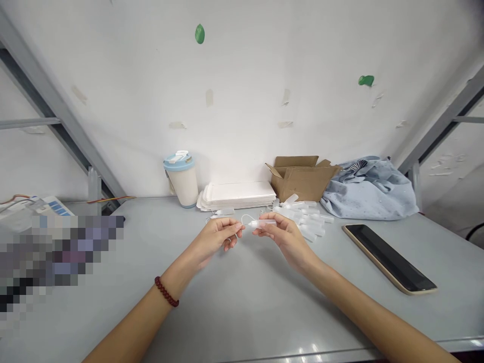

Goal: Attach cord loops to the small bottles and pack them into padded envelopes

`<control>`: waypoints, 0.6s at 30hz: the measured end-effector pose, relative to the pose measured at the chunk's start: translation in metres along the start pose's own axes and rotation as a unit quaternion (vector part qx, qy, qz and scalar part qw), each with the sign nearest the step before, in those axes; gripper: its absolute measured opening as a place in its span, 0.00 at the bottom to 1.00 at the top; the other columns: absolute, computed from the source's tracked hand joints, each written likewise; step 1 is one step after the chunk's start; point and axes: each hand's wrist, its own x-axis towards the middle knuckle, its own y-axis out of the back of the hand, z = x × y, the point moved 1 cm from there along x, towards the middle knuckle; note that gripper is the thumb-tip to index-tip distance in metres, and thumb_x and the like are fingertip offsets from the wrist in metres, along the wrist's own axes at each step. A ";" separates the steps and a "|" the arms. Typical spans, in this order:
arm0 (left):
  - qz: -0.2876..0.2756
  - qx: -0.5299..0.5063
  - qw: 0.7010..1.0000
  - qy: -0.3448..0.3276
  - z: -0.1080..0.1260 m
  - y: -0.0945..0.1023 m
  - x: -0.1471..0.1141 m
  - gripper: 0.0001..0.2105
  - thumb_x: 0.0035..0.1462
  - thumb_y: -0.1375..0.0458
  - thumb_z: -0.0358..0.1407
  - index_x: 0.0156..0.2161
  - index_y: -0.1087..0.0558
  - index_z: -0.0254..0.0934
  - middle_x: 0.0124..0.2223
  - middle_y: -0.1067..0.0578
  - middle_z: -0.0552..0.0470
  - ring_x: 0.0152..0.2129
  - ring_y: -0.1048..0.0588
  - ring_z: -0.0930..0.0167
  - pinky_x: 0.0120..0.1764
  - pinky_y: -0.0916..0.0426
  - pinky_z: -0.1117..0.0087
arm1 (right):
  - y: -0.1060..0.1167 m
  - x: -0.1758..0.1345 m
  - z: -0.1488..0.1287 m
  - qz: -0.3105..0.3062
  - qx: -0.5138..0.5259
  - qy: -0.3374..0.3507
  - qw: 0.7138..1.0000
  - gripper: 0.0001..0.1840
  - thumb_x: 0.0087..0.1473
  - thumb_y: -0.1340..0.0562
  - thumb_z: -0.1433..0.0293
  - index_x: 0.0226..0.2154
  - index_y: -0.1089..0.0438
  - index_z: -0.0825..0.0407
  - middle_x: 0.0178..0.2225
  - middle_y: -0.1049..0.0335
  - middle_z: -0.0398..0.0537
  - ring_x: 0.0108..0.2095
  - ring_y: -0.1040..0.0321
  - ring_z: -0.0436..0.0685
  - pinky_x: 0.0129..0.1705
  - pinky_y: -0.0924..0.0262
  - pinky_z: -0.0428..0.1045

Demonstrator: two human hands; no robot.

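Note:
In front of me, my right hand (288, 238) pinches a small translucent squeeze bottle (260, 223), held sideways with its narrow white tip toward the left. A thin white strap (246, 216) arcs from the bottle across to my left hand (218, 238). The thumb and forefinger of that hand are pressed together at the strap's far end; any small cap there is hidden by the fingertips. Beyond my right hand lies a loose pile of similar translucent bottles (315, 222). Another such bottle (226, 212) rests on the table behind my left fingers.
Along the wall stand a lidded cup (183, 184), a stack of flat white packets (240, 194), an open cardboard box (308, 182) and a bundled light-blue cloth (372, 194). A phone (389, 257) lies at right on the grey table (242, 317). The left side is partly pixelated.

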 end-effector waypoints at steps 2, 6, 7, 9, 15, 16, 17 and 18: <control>-0.004 0.000 1.000 -0.002 0.001 0.000 -0.001 0.13 0.53 0.45 0.45 0.28 0.32 0.36 0.23 0.36 0.56 0.19 0.39 0.77 0.23 0.45 0.75 | 0.000 0.000 0.000 0.002 -0.002 0.002 1.000 0.14 0.47 0.35 0.61 0.36 0.33 0.50 0.30 0.26 0.45 0.36 0.29 0.57 0.49 0.44 0.56; -0.005 0.011 1.000 -0.006 0.001 0.000 -0.001 0.14 0.52 0.45 0.46 0.27 0.32 0.35 0.23 0.36 0.56 0.19 0.38 0.77 0.22 0.44 0.75 | -0.001 0.000 -0.001 0.002 -0.007 0.009 1.000 0.14 0.46 0.35 0.61 0.35 0.32 0.50 0.28 0.26 0.45 0.35 0.29 0.57 0.48 0.44 0.56; -0.004 0.012 1.000 -0.007 0.002 0.000 -0.001 0.14 0.52 0.44 0.46 0.27 0.32 0.35 0.23 0.36 0.56 0.19 0.38 0.77 0.22 0.44 0.75 | -0.001 0.001 -0.001 0.002 -0.006 0.010 1.000 0.14 0.46 0.35 0.61 0.35 0.32 0.50 0.28 0.26 0.45 0.35 0.29 0.56 0.48 0.44 0.56; -0.004 0.010 1.000 -0.009 0.002 0.000 -0.001 0.14 0.52 0.44 0.46 0.27 0.32 0.35 0.23 0.36 0.56 0.19 0.38 0.77 0.22 0.44 0.75 | -0.001 0.001 -0.001 0.000 0.000 0.010 1.000 0.14 0.46 0.35 0.61 0.34 0.32 0.50 0.28 0.27 0.44 0.34 0.30 0.56 0.47 0.43 0.55; -0.007 0.005 1.000 -0.002 0.001 0.000 0.000 0.14 0.53 0.44 0.45 0.27 0.32 0.35 0.22 0.36 0.56 0.19 0.39 0.77 0.23 0.44 0.75 | -0.001 0.000 -0.002 -0.004 0.001 0.005 1.000 0.13 0.46 0.35 0.61 0.34 0.32 0.50 0.27 0.27 0.43 0.33 0.30 0.55 0.47 0.44 0.55; -0.007 0.007 1.000 -0.001 0.000 0.000 0.000 0.14 0.53 0.45 0.46 0.27 0.32 0.36 0.22 0.37 0.56 0.19 0.39 0.77 0.23 0.44 0.75 | -0.001 0.000 -0.002 -0.004 -0.001 0.004 1.000 0.13 0.46 0.35 0.61 0.34 0.32 0.50 0.27 0.27 0.44 0.33 0.30 0.55 0.47 0.44 0.55; -0.006 0.010 1.000 -0.001 0.000 0.000 0.000 0.14 0.53 0.45 0.46 0.27 0.32 0.36 0.22 0.37 0.56 0.19 0.39 0.76 0.23 0.45 0.75 | -0.001 0.000 -0.001 -0.004 -0.004 0.004 1.000 0.13 0.46 0.35 0.61 0.34 0.32 0.50 0.27 0.27 0.44 0.33 0.31 0.55 0.47 0.44 0.55; -0.006 0.013 1.000 0.000 0.000 0.000 0.000 0.14 0.53 0.45 0.46 0.27 0.32 0.36 0.22 0.37 0.56 0.19 0.39 0.76 0.22 0.45 0.75 | -0.001 0.000 -0.001 -0.003 -0.006 0.003 1.000 0.13 0.46 0.35 0.61 0.34 0.32 0.51 0.27 0.27 0.44 0.33 0.31 0.55 0.46 0.44 0.55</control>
